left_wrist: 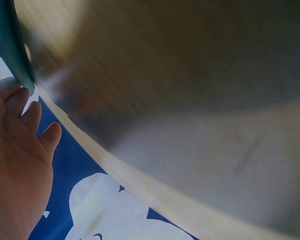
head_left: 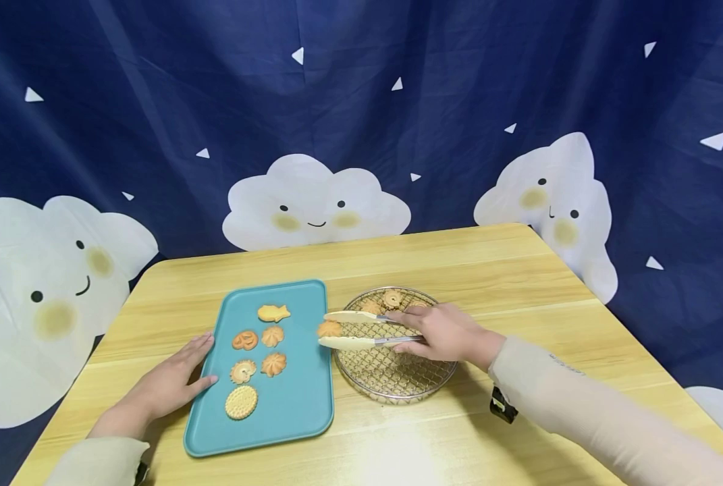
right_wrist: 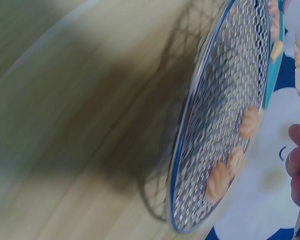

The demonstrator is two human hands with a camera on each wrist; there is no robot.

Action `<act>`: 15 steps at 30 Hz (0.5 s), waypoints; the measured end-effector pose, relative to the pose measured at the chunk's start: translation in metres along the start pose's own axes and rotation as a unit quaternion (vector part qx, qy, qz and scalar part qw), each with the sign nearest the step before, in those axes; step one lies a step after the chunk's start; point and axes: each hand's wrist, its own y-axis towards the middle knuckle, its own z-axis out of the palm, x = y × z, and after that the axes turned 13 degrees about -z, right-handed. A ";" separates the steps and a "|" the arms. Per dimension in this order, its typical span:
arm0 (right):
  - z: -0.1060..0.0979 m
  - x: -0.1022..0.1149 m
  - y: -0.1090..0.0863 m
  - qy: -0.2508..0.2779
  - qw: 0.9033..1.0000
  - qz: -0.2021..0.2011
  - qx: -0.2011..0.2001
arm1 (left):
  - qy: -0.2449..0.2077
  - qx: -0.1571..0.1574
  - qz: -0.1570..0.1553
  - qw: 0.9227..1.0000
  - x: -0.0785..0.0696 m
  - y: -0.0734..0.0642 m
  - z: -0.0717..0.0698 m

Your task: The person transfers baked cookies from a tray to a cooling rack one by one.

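A ridged orange-brown cookie (head_left: 329, 329) sits between the cream-coloured tips of a pair of metal-armed tongs (head_left: 349, 343), above the right rim of a teal tray (head_left: 300, 412) in the head view; how high it is cannot be told. The right hand (head_left: 443, 332) grips the tongs, thumb on one arm and fingers on the other, and reaches across a round wire rack (head_left: 397, 378). Three small cookies (head_left: 392, 298) lie on the rack near its far edge, one partly hidden behind the right hand.

The left hand (head_left: 169, 381) rests at the tray's left rim, its fingers extended along the edge and its thumb over it. On the tray lie six cookies — a fish-shaped one (head_left: 273, 312) farthest away, then a pretzel-shaped one (head_left: 245, 339), two ridged ones, a ring-like one (head_left: 242, 371) and, nearest, a round dimpled one (head_left: 241, 401).

Tray and rack stand side by side on a light wood-grained desk (head_left: 489, 270). The right sleeve (head_left: 555, 391) carries a short line of dark marks — too small to read. Behind hangs a navy curtain (head_left: 361, 101) printed with smiling white clouds and small white triangles.
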 end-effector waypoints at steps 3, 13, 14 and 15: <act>-0.003 -0.004 -0.007 0.003 1.000 0.012 0.005 | 0.001 -0.001 0.001 1.000 0.000 0.000 0.000; -0.009 -0.017 -0.029 -0.011 1.000 0.025 0.005 | 0.001 -0.001 -0.001 1.000 0.000 -0.002 0.000; -0.010 -0.019 -0.031 -0.014 1.000 0.025 0.004 | 0.001 -0.001 -0.001 1.000 0.000 -0.002 0.000; -0.011 -0.020 -0.033 -0.017 1.000 0.026 0.003 | 0.001 -0.001 -0.002 1.000 0.000 -0.002 0.000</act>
